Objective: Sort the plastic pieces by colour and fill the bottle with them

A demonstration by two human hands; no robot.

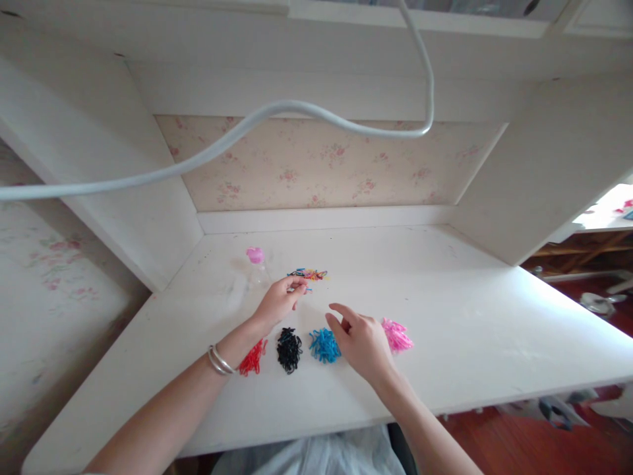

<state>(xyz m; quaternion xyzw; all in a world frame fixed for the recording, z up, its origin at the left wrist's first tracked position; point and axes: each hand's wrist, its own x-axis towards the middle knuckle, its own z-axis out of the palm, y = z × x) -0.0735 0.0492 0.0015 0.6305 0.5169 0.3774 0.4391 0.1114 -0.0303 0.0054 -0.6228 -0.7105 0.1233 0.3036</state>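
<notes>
My left hand [281, 301] is closed in a pinch, with a small blue rubber band [309, 289] showing at its fingertips. Just beyond it lies a mixed pile of multicoloured rubber bands [311, 274]. My right hand [363, 340] hovers with thumb and forefinger apart and nothing seen between them. Beside that hand are a blue pile of bands [324, 346] on its left and a pink pile [396, 335], partly covered, on its right. Nearer my left forearm sit a black pile [289, 350] and a red pile [254, 358], the red one partly hidden by the wrist.
A clear container with a pink top [255, 254] stands behind my left hand on the white desk [469, 316]. A thick white cable [297, 109] crosses the upper view. Side panels [534, 165] and a flowered back wall [306, 165] enclose the desk.
</notes>
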